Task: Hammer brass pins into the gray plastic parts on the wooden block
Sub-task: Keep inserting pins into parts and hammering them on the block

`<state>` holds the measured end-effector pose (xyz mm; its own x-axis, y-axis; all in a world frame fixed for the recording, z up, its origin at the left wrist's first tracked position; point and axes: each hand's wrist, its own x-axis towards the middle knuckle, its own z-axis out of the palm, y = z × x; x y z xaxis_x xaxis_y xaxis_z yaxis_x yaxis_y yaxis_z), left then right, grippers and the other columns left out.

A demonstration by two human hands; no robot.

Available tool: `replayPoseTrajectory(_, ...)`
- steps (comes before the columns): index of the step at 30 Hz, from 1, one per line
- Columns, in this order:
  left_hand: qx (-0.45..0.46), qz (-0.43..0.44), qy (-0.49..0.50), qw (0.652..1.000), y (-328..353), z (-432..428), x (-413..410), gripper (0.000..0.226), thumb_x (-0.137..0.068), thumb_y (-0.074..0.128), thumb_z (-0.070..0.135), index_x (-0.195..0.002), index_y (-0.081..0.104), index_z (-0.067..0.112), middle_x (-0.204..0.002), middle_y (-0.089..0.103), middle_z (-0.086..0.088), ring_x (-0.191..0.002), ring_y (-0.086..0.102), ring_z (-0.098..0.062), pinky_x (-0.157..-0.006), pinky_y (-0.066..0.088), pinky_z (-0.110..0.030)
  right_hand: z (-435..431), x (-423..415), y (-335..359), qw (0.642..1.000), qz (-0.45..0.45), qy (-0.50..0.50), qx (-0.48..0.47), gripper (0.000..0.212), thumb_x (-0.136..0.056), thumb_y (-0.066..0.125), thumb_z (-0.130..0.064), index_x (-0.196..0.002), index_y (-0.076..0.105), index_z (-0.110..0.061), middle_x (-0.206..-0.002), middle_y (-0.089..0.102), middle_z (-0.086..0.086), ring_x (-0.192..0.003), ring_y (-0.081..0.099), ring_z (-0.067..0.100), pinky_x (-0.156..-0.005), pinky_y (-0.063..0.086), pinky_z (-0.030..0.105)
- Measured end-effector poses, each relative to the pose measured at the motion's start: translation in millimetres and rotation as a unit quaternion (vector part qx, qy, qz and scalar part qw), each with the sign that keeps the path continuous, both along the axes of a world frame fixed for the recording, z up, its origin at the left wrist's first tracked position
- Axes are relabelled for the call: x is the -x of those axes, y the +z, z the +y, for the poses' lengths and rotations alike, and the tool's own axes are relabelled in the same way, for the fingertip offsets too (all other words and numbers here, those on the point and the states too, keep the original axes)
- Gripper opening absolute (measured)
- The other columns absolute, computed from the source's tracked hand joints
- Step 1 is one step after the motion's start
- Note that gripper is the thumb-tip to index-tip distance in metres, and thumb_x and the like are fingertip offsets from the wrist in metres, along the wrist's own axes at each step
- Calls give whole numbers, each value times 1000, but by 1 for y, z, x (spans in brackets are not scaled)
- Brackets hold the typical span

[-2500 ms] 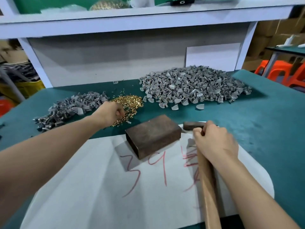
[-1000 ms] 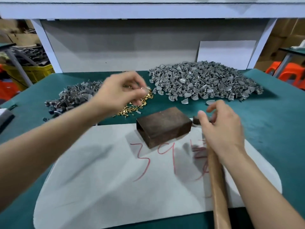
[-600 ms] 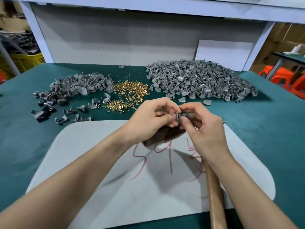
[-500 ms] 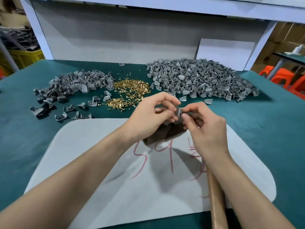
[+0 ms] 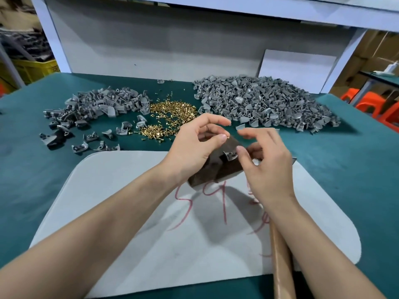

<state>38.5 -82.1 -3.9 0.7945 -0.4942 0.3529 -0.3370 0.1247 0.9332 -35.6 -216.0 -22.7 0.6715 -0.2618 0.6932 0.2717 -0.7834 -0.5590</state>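
Item, far left: smaller heap of gray plastic parts (image 5: 97,104) on the teal cloth-covered table (image 5: 345,169), a few strays lying nearer me.

Item: loose pile of small brass pins (image 5: 170,115), just right of that heap.

Item: white rounded mat (image 5: 129,212) with red scrawl, under the work.

Item: my left hand (image 5: 194,147), raised over the block; thumb and forefinger closed to a fine pinch on what looked like a single brass pin (image 5: 227,137), other fingers loosely curled above; the pin was too small to read its heading.

Item: dark brown rectangular wooden block (image 5: 216,171) on the mat, partly hidden by both hands.

Item: one gray curved plastic part (image 5: 230,155) sitting on the block's top face, apart from the pin.

Item: my right hand (image 5: 265,160); thumb and a curled finger nipped the part's right edge and steadied it on the block; forefinger lifted free.

Item: larger heap of gray plastic parts (image 5: 265,102), behind the hands.

Item: pale wooden hammer handle (image 5: 280,266) lying under the right forearm, ungripped.

Step in hand, as I judged it: seating the pin. It wanted the part kept flat with its hole upward; the pin lowered shank-first and upright; a light press before letting go; fingers clear of the block before any blow.
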Motion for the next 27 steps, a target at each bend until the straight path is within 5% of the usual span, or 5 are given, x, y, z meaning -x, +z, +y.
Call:
replayPoseTrajectory(8, 1, 2, -62, 998, -1, 2, -3, 24, -87, 64, -1, -105, 61, 15, -75, 68, 5, -75, 63, -6, -76, 50, -18, 10, 0, -2, 998, -68, -8, 13, 10, -83, 69, -9, -93, 67, -11, -84, 60, -6, -74, 59, 6, -69, 50, 19)
replayPoseTrajectory(16, -4, 13, -77, 997, -1, 4, -5, 17, -87, 65, 2, -97, 66, 15, -73, 70, 7, -71, 64, -5, -70, 51, -17, 11, 1, 0, 998, -56, -16, 32, 8, -90, 58, -12, -92, 64, -8, -84, 59, -3, -73, 57, 15, -66, 49, 37)
replayPoseTrajectory(27, -8, 14, -67, 998, 1, 5, -4, 21, -88, 63, 2, -104, 63, 16, -73, 71, 5, -68, 62, -4, -70, 51, -18, 11, 1, 2, 999, -38, 9, -16, 5, -88, 60, -13, -92, 63, -12, -85, 59, -6, -73, 59, 11, -67, 50, 28)
